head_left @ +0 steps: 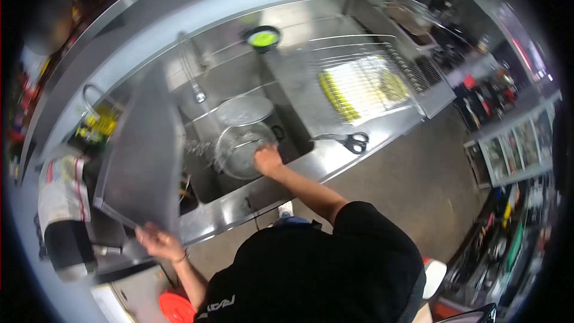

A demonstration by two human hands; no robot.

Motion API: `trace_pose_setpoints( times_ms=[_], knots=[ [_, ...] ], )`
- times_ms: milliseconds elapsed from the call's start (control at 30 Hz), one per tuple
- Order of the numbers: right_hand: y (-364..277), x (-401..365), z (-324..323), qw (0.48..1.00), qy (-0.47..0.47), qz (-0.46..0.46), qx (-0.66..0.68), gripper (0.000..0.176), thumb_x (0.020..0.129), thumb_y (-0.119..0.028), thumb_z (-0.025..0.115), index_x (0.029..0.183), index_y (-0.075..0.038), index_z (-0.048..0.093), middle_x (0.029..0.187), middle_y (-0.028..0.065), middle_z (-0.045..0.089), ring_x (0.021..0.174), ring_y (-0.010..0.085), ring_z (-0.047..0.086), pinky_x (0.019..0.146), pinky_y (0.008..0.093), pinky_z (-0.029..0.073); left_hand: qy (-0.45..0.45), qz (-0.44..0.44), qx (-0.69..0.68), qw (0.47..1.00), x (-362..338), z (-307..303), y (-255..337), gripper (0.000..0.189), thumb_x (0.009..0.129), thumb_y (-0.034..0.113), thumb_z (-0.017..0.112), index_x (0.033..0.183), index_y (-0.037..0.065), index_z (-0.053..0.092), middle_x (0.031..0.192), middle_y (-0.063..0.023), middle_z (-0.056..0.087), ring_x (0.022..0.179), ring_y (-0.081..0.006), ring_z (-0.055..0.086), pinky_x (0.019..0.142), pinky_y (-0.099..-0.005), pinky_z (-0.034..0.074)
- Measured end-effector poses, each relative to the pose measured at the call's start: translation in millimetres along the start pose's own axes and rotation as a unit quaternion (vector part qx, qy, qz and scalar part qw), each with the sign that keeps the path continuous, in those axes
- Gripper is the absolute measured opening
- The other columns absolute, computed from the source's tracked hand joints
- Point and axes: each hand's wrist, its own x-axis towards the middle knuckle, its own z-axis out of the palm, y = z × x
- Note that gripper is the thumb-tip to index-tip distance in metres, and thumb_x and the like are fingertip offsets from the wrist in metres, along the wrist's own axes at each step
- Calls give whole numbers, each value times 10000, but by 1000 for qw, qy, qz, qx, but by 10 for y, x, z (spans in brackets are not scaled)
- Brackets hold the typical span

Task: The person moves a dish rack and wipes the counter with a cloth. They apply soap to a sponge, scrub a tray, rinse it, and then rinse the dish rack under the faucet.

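My left hand point(158, 242) grips the lower corner of a large flat metal tray point(140, 155), which stands tilted over the left part of the sink. My right hand point(267, 160) is closed at the right rim of a round metal pot point(242, 164) in the sink basin; what its fingers hold is hidden. Splashing water point(200, 148) blurs between the tray and the pot. Behind the pot lies a round, pale lid-like disc point(245, 110). A spring-hose faucet point(197, 93) hangs over the basin.
On the right counter are black-handled scissors point(357, 143) and a wire rack point(365, 87) with green items on it. A dark bowl with bright green contents point(263, 38) stands behind the sink. At far left are a cloth point(63, 185) and a yellow bottle point(103, 122).
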Motion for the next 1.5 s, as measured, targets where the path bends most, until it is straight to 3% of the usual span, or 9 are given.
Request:
trace_pose_setpoints(
  times_ms=[200,333,600,800,867,933,1067,1133,1500],
  knots=[
    [340,-415,-201,961,115,17,250,166,780,-223,580,849,-98,664,935,131,633,842,292,615,774,352,487,165,42,-40,985,78,-305,-675,187,872,57,492,958,-107,471,882,-201,559,808,-289,573,718,-368,473],
    [821,-614,-649,700,306,207,612,351,788,-173,611,1109,-61,521,841,87,601,677,182,564,633,293,473,197,16,-135,971,275,-448,-541,293,886,101,510,1091,-102,459,1026,-197,563,905,-273,565,818,-355,442],
    [2419,-1053,-1591,500,387,414,655,986,704,-381,685,1380,-74,36,1153,194,435,862,255,506,631,399,494,137,-154,-247,947,305,-161,397,174,902,77,522,1013,-48,475,987,-144,548,863,-164,513,801,-297,429],
    [3176,-892,-1522,523,264,274,763,160,766,-137,557,774,8,491,813,148,465,737,323,597,578,456,500,107,-105,-291,945,328,412,1608,248,886,58,530,1070,-105,495,1053,-173,479,959,-201,479,853,-319,389],
    [3072,-1074,-1685,798,272,203,499,102,752,-19,456,653,6,448,673,105,413,758,386,609,602,482,503,100,9,-167,981,290,744,1799,324,891,74,523,1164,-93,471,1126,-185,458,992,-228,469,895,-344,364],
    [2998,-1079,-1850,446,347,300,768,572,719,52,419,1233,112,174,934,241,457,837,432,597,632,454,515,111,139,6,984,251,1006,2126,357,907,111,508,1198,-86,441,1211,-190,419,1025,-237,446,923,-356,339],
    [2928,-1263,-2165,343,405,319,785,546,726,18,400,1252,-47,272,861,186,438,828,396,567,728,515,496,47,-133,-359,922,149,1414,2831,308,930,149,477,1158,-35,381,1163,-142,418,1017,-186,423,911,-308,327],
    [3189,-1347,-2070,368,368,262,813,792,717,26,394,1356,-141,-44,921,198,439,858,394,553,756,535,489,28,-197,-455,868,178,1382,3264,281,933,128,464,1150,-22,366,1088,-112,440,995,-157,414,893,-271,320],
    [3181,-1540,-2162,352,413,233,807,751,668,-23,436,1340,-79,103,1155,254,341,992,342,530,848,517,447,-7,-246,-450,858,-235,1574,3283,261,923,84,459,1140,-28,366,1056,-92,435,949,-148,415,859,-267,339]
  ],
)
